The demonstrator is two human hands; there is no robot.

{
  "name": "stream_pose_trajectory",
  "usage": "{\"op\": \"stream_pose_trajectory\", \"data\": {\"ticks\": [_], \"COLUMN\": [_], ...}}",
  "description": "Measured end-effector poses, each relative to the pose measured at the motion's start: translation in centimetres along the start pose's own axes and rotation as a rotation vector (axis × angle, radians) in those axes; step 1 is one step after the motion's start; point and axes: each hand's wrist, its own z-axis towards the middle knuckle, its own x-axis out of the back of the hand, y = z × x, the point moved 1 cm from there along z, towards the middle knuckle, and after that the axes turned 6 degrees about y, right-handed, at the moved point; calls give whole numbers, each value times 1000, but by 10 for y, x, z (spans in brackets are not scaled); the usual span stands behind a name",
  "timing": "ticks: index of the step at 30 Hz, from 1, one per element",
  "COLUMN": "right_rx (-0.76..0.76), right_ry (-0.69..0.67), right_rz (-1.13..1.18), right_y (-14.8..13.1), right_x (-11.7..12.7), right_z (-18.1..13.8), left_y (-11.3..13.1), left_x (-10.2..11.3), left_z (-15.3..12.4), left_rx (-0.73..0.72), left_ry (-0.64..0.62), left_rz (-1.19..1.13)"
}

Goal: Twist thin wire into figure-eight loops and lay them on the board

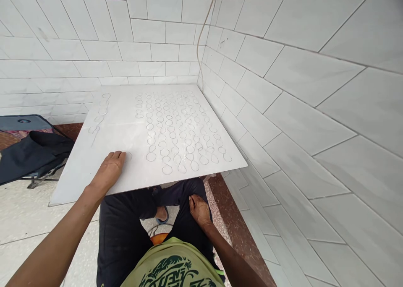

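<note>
A large white tile point(126, 127) lies flat in front of me, tucked into the corner of two tiled walls, with many pencilled circles point(179, 131) drawn over its right half. My left hand point(108, 171) rests on the tile near its front edge, fingers curled over something small I cannot make out, beside a drawn circle. My right hand point(199, 210) rests on my dark trouser leg below the tile's front edge, fingers bent inward with nothing visible in them.
White tiled walls point(299, 110) rise behind and to the right. A thin cable point(204, 27) hangs in the corner. A dark folding chair with black cloth point(28, 150) stands at the left on the speckled floor. A reddish skirting strip point(233, 224) runs along the right wall.
</note>
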Motion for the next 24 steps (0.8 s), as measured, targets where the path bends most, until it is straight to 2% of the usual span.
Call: {"op": "stream_pose_trajectory", "data": {"ticks": [8, 16, 20, 24], "right_rx": [-19, -52, -52, -16], "right_ry": [-47, -162, -252, -373], "right_rz": [-17, 20, 128, 290], "right_y": [-5, -23, -45, -84], "right_x": [6, 16, 20, 21], "right_z": [1, 7, 6, -1], "left_y": [-16, -10, -8, 4], "left_x": [-15, -7, -10, -13], "left_z": [-7, -15, -25, -44], "left_rx": [141, 207, 174, 71], "left_ry": [51, -6, 53, 165], "left_rz": [-68, -101, -187, -315]}}
